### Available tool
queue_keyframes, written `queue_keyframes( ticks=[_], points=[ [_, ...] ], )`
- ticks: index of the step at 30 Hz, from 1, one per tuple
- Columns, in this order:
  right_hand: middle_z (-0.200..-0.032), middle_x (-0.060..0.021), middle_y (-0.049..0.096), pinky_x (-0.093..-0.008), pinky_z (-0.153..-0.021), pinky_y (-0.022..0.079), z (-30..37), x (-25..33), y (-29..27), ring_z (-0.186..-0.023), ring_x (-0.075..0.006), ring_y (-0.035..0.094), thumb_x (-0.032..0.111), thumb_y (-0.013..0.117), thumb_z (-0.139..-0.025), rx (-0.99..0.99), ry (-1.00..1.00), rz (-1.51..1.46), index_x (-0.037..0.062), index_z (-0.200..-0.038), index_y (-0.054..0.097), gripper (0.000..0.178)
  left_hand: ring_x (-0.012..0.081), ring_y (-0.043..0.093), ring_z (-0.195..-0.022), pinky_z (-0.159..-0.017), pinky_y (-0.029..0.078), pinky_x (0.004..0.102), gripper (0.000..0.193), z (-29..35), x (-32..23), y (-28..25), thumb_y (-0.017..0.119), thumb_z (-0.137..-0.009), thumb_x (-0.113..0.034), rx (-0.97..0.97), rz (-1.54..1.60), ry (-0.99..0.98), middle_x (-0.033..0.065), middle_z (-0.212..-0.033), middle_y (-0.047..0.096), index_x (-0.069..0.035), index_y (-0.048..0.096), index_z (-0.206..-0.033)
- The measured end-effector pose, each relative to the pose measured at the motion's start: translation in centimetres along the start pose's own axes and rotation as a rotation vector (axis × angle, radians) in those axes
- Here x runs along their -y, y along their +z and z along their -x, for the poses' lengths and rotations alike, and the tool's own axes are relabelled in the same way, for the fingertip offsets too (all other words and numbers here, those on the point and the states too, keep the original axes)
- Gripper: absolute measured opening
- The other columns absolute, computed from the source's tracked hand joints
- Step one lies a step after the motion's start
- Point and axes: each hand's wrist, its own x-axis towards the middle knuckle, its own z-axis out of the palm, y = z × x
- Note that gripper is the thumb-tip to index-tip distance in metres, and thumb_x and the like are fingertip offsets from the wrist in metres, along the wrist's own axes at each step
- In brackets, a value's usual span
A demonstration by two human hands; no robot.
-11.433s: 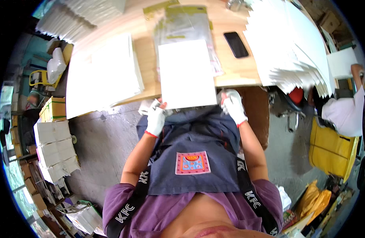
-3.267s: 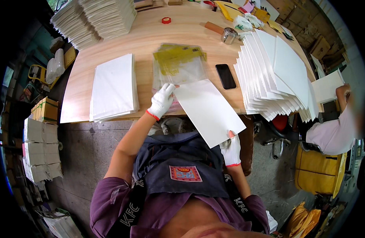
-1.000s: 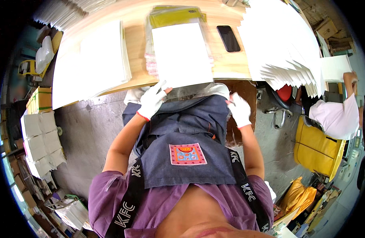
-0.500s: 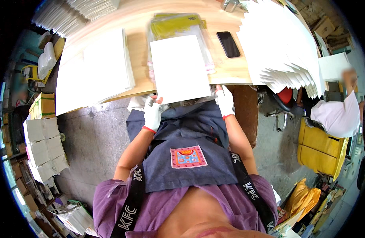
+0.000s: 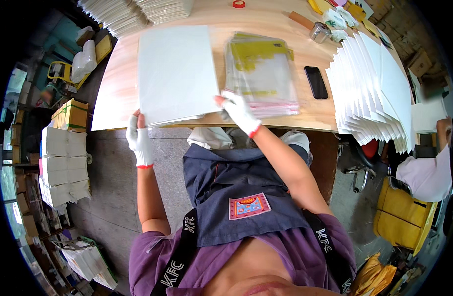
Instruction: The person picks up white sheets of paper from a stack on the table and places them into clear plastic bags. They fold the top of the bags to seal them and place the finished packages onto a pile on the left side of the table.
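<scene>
A large white sheet [image 5: 177, 69] lies over the pile of white sheets [image 5: 179, 120] at the left of the table, hiding most of it. At its near left corner my left hand [image 5: 139, 140], in a white glove with bare fingertips, is closed on the edge. My right hand [image 5: 240, 112], gloved alike, pinches the near right corner. Whether a clear sleeve covers the sheet, I cannot tell. Just right of it is a stack of clear plastic bags [image 5: 268, 81] with yellow-green print and a pink strip along the near edge.
A black phone [image 5: 316, 82] rests right of the bags. Fanned white sheets [image 5: 372, 98] fill the table's right side. Paper stacks [image 5: 113, 15], a red tape ring [image 5: 239, 4] and a metal jar [image 5: 319, 32] stand farther back. Another person's sleeve [image 5: 423, 172] shows at far right.
The white sheet has gone from over the plastic bags to the left pile, with both hands at its near corners. The bags are now uncovered. My view has shifted left.
</scene>
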Motion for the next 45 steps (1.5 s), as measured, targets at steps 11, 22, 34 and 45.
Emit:
queue_keyframes(
  ticks=[11, 22, 34, 45],
  points=[
    [-0.073, -0.0005, 0.060, -0.0202, -0.050, 0.041, 2.1, 3.3, -2.7, -0.057, -0.0066, 0.052, 0.027, 0.051, -0.096, 0.042, -0.123, 0.094, 0.0053, -0.093, 0.059, 0.023, 0.0227, 0.044, -0.126, -0.106, 0.034, 0.0341, 0.043, 1.0, 13.2, -2.1, 0.042, -0.095, -0.008, -0.315, 0.208, -0.148, 0.0155, -0.139, 0.044, 0.002, 0.041, -0.137],
    [-0.067, -0.0027, 0.058, -0.0223, -0.046, 0.041, 26.6, 13.0, -27.4, -0.052, -0.0090, 0.053, 0.021, 0.053, -0.094, -1.327, -0.808, 0.137, 0.0080, -0.088, 0.060, 0.016, 0.0249, 0.043, -0.124, -0.106, 0.033, 0.0335, 0.050, 14.1, 20.3, 0.5, 0.035, -0.082, 0.004, -0.136, 0.168, -0.478, 0.0148, -0.140, 0.042, 0.004, 0.044, -0.132],
    [-0.098, -0.0065, 0.065, -0.0363, -0.085, 0.045, 20.2, 23.2, -27.8, -0.098, -0.0257, 0.058, 0.037, 0.056, -0.086, -0.941, -0.280, 1.976, 0.0148, -0.103, 0.062, 0.029, 0.0216, 0.052, -0.111, -0.095, 0.040, 0.0302, 0.034, 12.2, 13.0, 5.1, 0.047, -0.091, -0.001, 0.194, -0.137, -0.168, 0.0133, -0.125, 0.056, 0.002, 0.052, -0.124],
    [-0.091, -0.0074, 0.065, -0.0362, -0.074, 0.049, 23.3, 24.5, -26.9, -0.084, -0.0255, 0.063, 0.030, 0.056, -0.086, -0.792, -0.428, 1.889, 0.0097, -0.097, 0.062, 0.023, 0.0265, 0.059, -0.099, -0.089, 0.045, 0.0342, 0.025, 12.6, 12.6, 5.8, 0.050, -0.089, -0.003, 0.362, -0.282, 0.031, 0.0147, -0.108, 0.062, 0.000, 0.059, -0.113]
  ],
)
